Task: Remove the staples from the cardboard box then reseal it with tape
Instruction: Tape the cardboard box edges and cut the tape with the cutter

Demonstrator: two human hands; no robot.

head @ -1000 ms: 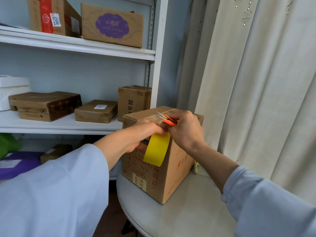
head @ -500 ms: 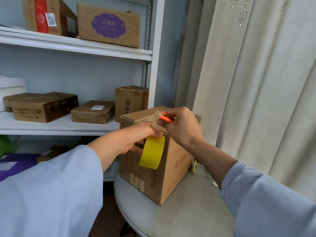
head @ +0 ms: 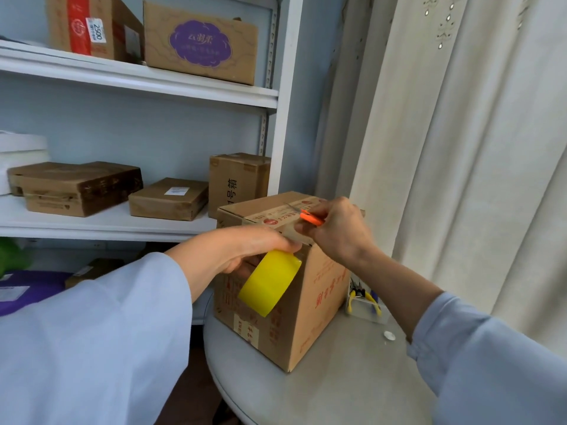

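Gripping a yellow tape roll (head: 270,282), the left hand (head: 242,250) steadies the cardboard box (head: 294,302); the right hand (head: 334,228) clasps orange scissors (head: 311,216), seemingly about to cut; sealing is nearly finished.

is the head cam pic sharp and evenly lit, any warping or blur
Head view: soft, even light, no harsh glare; wide-angle bending bows the shelf post and curtain; the near sleeves are soft; the yellow tape roll and cardboard box read clearly; the orange scissors blades look faint.
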